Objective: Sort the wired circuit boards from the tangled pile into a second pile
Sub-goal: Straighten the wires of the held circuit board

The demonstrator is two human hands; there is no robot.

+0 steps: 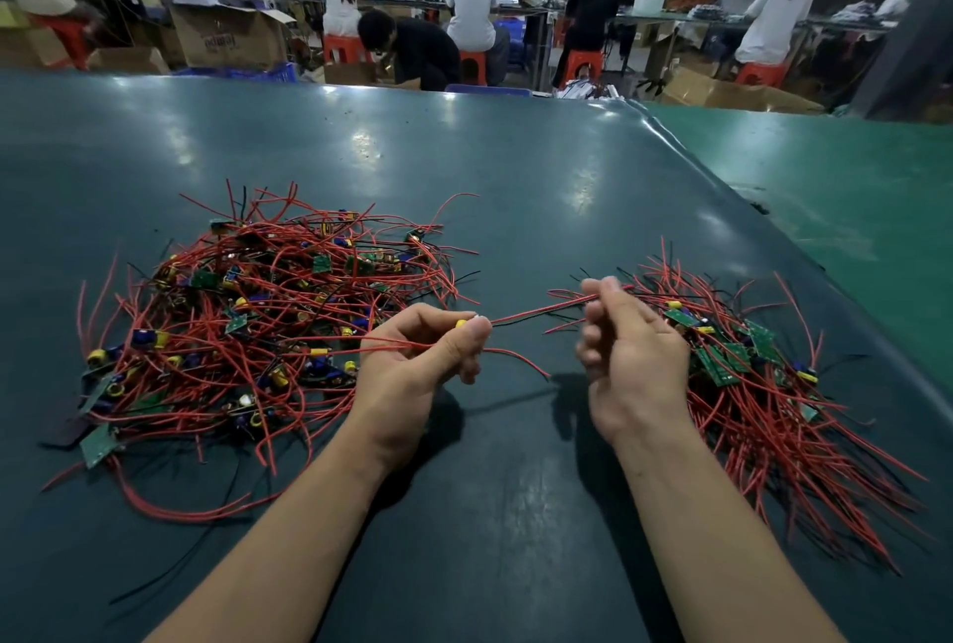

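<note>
Head cam: our left hand (417, 359) pinches a wired board (460, 324) between the piles, our right hand (626, 338) pinches its red wires (536, 312). Tangled pile (268, 312) sits toward the desk's (464, 168) left edge, second pile (763, 384) by its right edge.

Glossy dark-green table mat (464, 168), smooth red plastic-coated wires (289, 333), green matt circuit boards (717, 364)

Red wires (289, 333), green boards (717, 366), teal table (412, 168).
</note>
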